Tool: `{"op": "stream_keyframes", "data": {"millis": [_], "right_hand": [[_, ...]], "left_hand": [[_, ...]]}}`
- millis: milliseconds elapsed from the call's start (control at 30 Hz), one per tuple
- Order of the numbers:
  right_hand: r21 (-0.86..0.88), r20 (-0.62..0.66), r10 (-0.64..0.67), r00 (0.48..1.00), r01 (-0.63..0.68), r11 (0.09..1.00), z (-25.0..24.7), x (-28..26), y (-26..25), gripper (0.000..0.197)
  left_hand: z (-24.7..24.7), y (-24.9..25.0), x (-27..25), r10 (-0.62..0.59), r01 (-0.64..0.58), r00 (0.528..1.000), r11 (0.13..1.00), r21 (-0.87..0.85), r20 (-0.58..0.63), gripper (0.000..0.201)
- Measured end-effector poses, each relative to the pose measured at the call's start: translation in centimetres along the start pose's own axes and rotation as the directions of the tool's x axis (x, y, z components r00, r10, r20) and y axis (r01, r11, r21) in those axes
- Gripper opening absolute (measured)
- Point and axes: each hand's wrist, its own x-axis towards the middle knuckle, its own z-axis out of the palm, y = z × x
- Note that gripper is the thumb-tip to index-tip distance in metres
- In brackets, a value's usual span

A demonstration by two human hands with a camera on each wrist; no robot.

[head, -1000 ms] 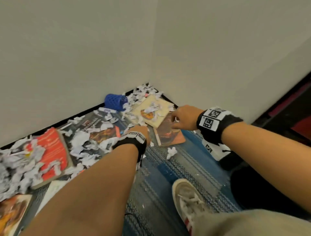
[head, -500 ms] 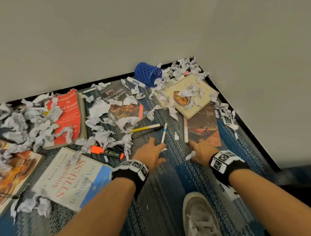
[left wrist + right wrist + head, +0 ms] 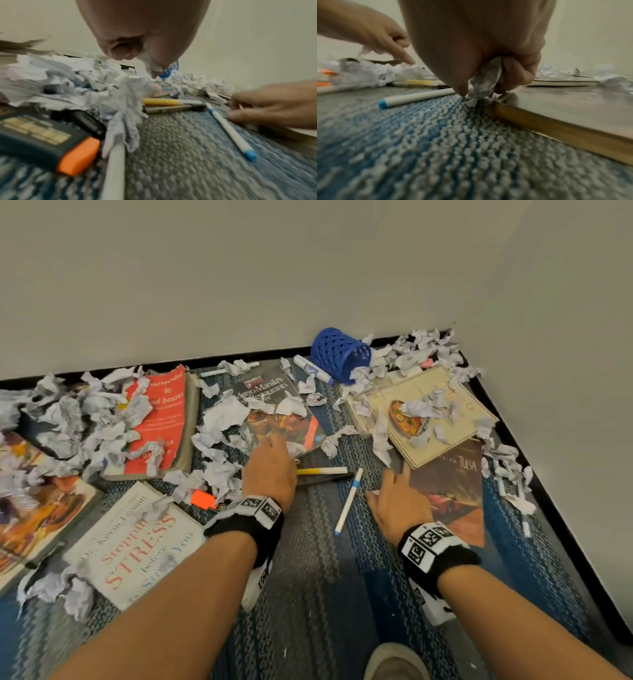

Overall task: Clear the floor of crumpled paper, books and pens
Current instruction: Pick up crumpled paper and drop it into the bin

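Observation:
Crumpled paper litters the blue carpet and the books. My right hand is at the near corner of the brown Tulsa book and pinches a paper ball between thumb and fingers. My left hand reaches over the yellow pen and black pen to the Metro Manila book. Its fingers curl round a white scrap, index finger extended. A white pen with blue cap lies between my hands.
A blue mesh cup lies on its side by the wall. A cream book, a red book and a Stress book lie around. An orange highlighter is left of my wrist. My shoe is nearest.
My left hand moved forward past the pens onto the paper on the Metro Manila book. My right hand took up the scrap that lay beside it at the Tulsa book's corner.

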Motion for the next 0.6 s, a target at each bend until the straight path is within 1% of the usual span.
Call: {"op": "stream_keyframes", "data": {"millis": [33, 67, 100, 167, 233, 267, 300, 333, 367, 400, 433, 467, 500, 533, 567, 600], "right_hand": [[-0.049, 0.012, -0.027, 1.000, 0.028, 0.998, 0.2, 0.2, 0.0, 0.040], [-0.080, 0.021, -0.061, 0.998, 0.063, 0.995, 0.4, 0.4, 0.1, 0.038], [-0.106, 0.031, -0.098, 0.995, 0.101, 0.989, 0.6, 0.3, 0.3, 0.034], [-0.139, 0.069, -0.167, 0.983, 0.176, 0.975, 0.6, 0.4, 0.7, 0.025], [-0.086, 0.088, -0.206, 0.975, 0.213, 0.973, 0.3, 0.7, 1.3, 0.022], [-0.009, 0.068, -0.215, 0.974, 0.217, 0.976, -0.1, 0.9, 1.6, 0.022], [0.118, 0.018, -0.201, 0.979, 0.198, 0.973, -0.5, 1.2, 1.8, 0.021], [0.275, -0.046, -0.149, 0.988, 0.155, 0.949, -1.1, 1.7, 1.9, 0.021], [0.426, -0.094, -0.061, 0.994, 0.096, 0.900, -1.9, 2.2, 1.9, 0.021], [0.524, -0.139, 0.024, 0.990, 0.053, 0.850, -2.6, 3.0, 1.8, 0.020], [0.538, -0.197, 0.079, 0.977, 0.040, 0.842, -3.2, 3.9, 1.7, 0.018], [0.503, -0.252, 0.095, 0.963, 0.046, 0.863, -3.7, 4.9, 1.4, 0.019], [0.457, -0.279, 0.095, 0.956, 0.045, 0.889, -3.9, 6.0, 1.3, 0.027], [0.401, -0.287, 0.086, 0.954, 0.038, 0.915, -4.1, 7.0, 1.0, 0.040], [0.332, -0.256, 0.070, 0.964, 0.020, 0.943, -4.0, 7.9, 0.8, 0.052], [0.252, -0.209, 0.052, 0.977, 0.002, 0.968, -3.7, 8.6, 0.5, 0.059]], "left_hand": [[-0.3, -0.3, 0.5, -0.063, 0.062, 0.998, 0.998, -0.024, -0.032, 0.032], [-0.5, -0.6, 0.9, -0.104, 0.102, 0.994, 0.994, -0.050, -0.038, 0.037], [-0.6, -0.9, 1.3, -0.121, 0.119, 0.993, 0.990, -0.070, -0.018, 0.041], [-0.7, -1.6, 2.0, -0.105, 0.109, 0.992, 0.992, -0.064, 0.066, 0.044], [-0.5, -1.8, 2.5, -0.049, 0.047, 0.986, 0.999, 0.017, 0.161, 0.039], [-0.4, -1.7, 2.6, -0.029, 0.018, 0.982, 0.998, 0.058, 0.187, 0.034], [-0.2, -1.5, 2.7, -0.018, -0.001, 0.980, 0.995, 0.096, 0.199, 0.028], [0.1, -1.4, 2.6, -0.007, -0.017, 0.979, 0.993, 0.117, 0.204, 0.024], [0.3, -1.3, 2.5, 0.001, -0.025, 0.980, 0.992, 0.120, 0.199, 0.020], [0.5, -1.2, 2.4, 0.001, -0.021, 0.982, 0.995, 0.103, 0.191, 0.018], [0.6, -1.1, 2.2, -0.001, -0.011, 0.985, 0.997, 0.070, 0.175, 0.018], [0.6, -1.1, 1.9, -0.008, 0.003, 0.989, 0.999, 0.034, 0.145, 0.020], [0.7, -1.0, 1.5, -0.030, 0.030, 0.994, 1.000, 0.006, 0.106, 0.025], [0.3, -0.9, 1.0, -0.046, 0.046, 0.997, 0.999, 0.001, 0.055, 0.030], [-0.1, -0.8, 0.5, -0.061, 0.061, 0.998, 0.998, 0.019, 0.015, 0.035], [-0.5, -0.9, 0.1, -0.075, 0.076, 0.997, 0.996, 0.050, -0.014, 0.039]]}}
